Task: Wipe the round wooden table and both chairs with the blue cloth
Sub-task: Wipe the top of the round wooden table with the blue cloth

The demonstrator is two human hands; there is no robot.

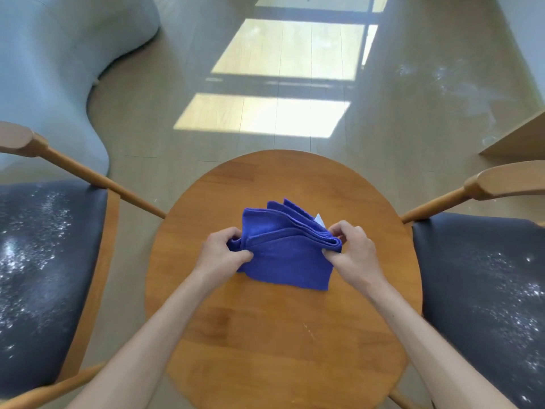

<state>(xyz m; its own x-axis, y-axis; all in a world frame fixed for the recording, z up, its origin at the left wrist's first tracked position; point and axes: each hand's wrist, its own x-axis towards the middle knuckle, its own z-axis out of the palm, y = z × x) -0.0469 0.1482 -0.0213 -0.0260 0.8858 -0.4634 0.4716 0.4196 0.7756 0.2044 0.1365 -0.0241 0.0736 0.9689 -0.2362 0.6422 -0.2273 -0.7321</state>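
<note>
While both forearms reach in from six o'clock, the folded blue cloth (284, 252) lies near the middle of the round wooden tabletop (283, 335), its stacked layers fanning up toward twelve o'clock. The left hand (221, 255) grips the cloth's nine o'clock edge, fingers curled round the fold and thumb tucked against the fabric. The right hand (352, 250) pinches the three o'clock edge, thumb and fingertips closed on the bundled layers. A small white tag (320, 219) pokes out behind the cloth at about one o'clock from its centre, just beside the right hand's fingers.

At nine o'clock from the tabletop stands the left chair (50, 276), with a dark padded seat scattered with white powdery specks and a pale wooden frame whose armrest runs in toward the table's rim. At three o'clock stands the right chair (483, 290), of the same kind, its dark seat also dusted with white specks. A few faint pale marks show on the tabletop at about five o'clock from the cloth.

Beyond, toward twelve o'clock, sunlit patches (283, 84) fall on the wooden floor (398, 113), and a pale blue upholstered piece (59, 69) fills the ten o'clock corner. White dust also marks the floor toward two o'clock.
</note>
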